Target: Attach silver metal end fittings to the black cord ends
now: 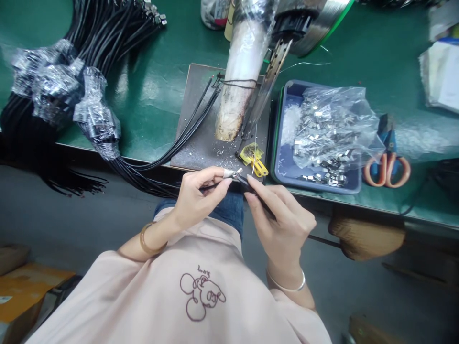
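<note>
My left hand (202,193) is closed in a pinch on the end of a black cable, with white tape or a cover around one fingertip. A small metal connector (237,172) shows at the pinched end. My right hand (281,215) is wrapped around a slim dark hand tool (263,203), its tip touching or very close to the connector. Whether the tool is tweezers or pliers I cannot tell. Several black cables (141,179) run from the left hand to a plastic-wrapped bundle (95,112). Just beyond the hands lies a yellow plastic piece (255,160).
A blue tray (281,177) with bagged metal connectors (333,124) stands right, beside orange-handled scissors (387,169). A soldering iron (267,93) and a wrapped white tube (238,71) reach over a dark board (201,110). A wire spool (322,26) stands behind; more cables (103,33) lie left.
</note>
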### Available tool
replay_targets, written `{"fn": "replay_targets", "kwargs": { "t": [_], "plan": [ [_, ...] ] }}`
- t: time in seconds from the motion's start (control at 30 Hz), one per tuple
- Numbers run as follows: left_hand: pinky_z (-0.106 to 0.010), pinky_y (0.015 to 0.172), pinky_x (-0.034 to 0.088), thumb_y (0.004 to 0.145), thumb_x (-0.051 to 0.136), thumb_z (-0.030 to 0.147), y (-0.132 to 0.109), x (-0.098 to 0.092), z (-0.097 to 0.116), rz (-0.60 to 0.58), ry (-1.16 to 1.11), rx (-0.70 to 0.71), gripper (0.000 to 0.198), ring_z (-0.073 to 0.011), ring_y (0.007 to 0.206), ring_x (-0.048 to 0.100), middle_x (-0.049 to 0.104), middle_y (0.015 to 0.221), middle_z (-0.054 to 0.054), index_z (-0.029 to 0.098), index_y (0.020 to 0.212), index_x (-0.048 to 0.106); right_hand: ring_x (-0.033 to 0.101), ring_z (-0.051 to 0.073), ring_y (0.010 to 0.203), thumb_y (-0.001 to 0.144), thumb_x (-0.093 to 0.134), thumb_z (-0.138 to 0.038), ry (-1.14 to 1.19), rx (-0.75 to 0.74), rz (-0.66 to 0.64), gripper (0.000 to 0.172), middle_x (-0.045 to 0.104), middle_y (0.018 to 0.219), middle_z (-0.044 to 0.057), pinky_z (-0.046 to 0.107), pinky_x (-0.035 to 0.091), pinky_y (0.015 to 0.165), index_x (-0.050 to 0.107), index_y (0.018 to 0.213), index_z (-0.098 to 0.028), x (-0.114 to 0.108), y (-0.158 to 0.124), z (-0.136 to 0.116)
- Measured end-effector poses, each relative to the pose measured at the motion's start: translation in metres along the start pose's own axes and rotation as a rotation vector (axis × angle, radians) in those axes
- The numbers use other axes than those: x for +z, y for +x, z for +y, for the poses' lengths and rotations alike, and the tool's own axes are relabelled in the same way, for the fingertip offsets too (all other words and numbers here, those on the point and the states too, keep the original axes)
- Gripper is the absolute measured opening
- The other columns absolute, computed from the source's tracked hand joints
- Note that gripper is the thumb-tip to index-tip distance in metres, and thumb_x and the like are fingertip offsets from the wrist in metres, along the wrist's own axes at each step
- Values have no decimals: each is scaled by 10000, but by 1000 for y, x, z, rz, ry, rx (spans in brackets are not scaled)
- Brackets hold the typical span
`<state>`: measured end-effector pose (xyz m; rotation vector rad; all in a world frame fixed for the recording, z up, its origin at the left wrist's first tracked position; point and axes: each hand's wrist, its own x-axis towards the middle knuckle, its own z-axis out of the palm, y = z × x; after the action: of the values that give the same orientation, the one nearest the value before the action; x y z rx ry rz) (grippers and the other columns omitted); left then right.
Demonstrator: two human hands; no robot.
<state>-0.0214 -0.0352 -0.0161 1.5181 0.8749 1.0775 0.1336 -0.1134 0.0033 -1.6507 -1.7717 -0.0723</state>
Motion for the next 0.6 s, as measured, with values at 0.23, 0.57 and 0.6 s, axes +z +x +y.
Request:
{"fn": "replay_targets", "kwargs": {
  "t": [0.23,0.57,0.6],
  "plan": [
    [-164,460,410,875,647,196,0,0,1,-23,6,-22,100,-52,455,491,597,576,24,120,831,694,660,79,682,939,675,-165,1,-10,-7,293,701,833,-14,186,501,630,694,1224,-230,-1,0,2],
    [-156,452,376,883,641,178,0,1,-1,-8,53,55,102,-45,460,460,592,591,30,127,824,706,639,65,658,948,667,-175,-83,-33,-22,263,690,817,-16,183,472,614,688,1209,-195,1,-1,1],
    [-154,454,377,889,638,180,0,1,-1,-8,60,63,109,-45,464,458,595,598,28,125,832,712,638,61,658,945,671,-173,-78,-29,-25,259,689,816,-19,176,474,619,691,1203,-194,0,-1,1]
  ]
}}
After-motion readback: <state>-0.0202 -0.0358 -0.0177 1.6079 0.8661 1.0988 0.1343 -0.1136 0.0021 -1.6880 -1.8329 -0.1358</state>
